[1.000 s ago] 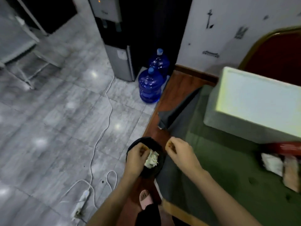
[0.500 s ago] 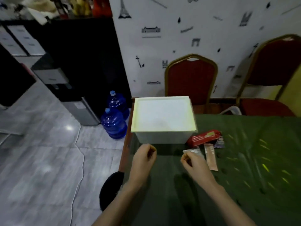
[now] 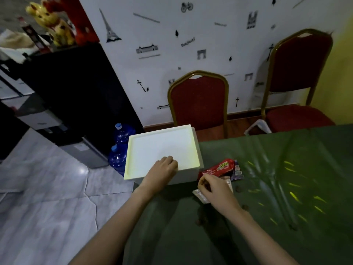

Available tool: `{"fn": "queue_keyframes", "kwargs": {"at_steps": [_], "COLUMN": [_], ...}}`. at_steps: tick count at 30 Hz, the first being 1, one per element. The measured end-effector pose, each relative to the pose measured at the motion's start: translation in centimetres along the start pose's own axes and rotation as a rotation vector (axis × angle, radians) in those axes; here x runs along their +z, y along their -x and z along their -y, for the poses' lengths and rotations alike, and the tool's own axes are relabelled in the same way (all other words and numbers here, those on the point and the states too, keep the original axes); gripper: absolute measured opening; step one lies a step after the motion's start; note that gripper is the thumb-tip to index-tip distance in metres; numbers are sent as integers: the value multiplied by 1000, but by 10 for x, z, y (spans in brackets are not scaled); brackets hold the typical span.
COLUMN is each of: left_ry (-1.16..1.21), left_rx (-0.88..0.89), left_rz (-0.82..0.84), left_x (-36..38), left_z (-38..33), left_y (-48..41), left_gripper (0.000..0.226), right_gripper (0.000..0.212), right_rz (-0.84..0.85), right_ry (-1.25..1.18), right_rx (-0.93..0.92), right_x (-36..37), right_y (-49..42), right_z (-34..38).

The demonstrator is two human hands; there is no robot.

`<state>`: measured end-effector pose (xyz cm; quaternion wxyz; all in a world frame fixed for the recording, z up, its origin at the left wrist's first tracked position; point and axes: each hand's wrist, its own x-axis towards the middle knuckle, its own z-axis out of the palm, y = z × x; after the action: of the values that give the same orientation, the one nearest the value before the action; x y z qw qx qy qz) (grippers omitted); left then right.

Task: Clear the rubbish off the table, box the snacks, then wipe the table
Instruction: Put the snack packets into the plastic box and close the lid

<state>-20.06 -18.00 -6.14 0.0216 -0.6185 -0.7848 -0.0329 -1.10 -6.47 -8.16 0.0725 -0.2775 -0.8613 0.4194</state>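
A white foam box with its lid [image 3: 162, 146] on stands at the left end of the green-covered table [image 3: 277, 188]. My left hand [image 3: 162, 173] lies on the lid's front edge with fingers curled down; its thumb is hidden. Right of the box lie a red snack packet [image 3: 219, 167], a purple packet [image 3: 236, 172] and a clear wrapper [image 3: 199, 196]. My right hand [image 3: 214, 188] hovers over them, fingers bunched at the red packet's near end. Whether it grips the packet is hidden. Dark crumbs [image 3: 245, 207] dot the cloth.
Two red chairs [image 3: 198, 104] [image 3: 298, 64] stand behind the table by the wall, with a white bag [image 3: 257, 127] between them. Left of the table are two blue water bottles [image 3: 119, 157], a dispenser [image 3: 86, 152] and a black cabinet [image 3: 66, 83].
My view swung up from the black bin on the floor to the table. My left hand went forward onto the box lid; my right hand moved onto the snack packets.
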Motion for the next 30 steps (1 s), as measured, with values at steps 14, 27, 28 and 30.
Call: {"fn": "queue_keyframes", "kwargs": {"at_steps": [14, 27, 28, 30], "left_ry": [109, 35, 0, -11], "left_rx": [175, 562, 562, 537], "left_rz": [-204, 117, 119, 141], "left_x": [-59, -63, -48, -17], "left_z": [27, -36, -39, -39], "left_y": [30, 192, 202, 217], "left_gripper": [5, 6, 8, 10], "right_gripper": [11, 26, 20, 14], "right_rz": [-244, 64, 65, 123], "right_ry": [-561, -990, -936, -839], "right_rx": [334, 315, 304, 334], "right_x": [11, -2, 0, 8], "right_y": [-19, 27, 32, 45], "right_z": [18, 37, 31, 17]}}
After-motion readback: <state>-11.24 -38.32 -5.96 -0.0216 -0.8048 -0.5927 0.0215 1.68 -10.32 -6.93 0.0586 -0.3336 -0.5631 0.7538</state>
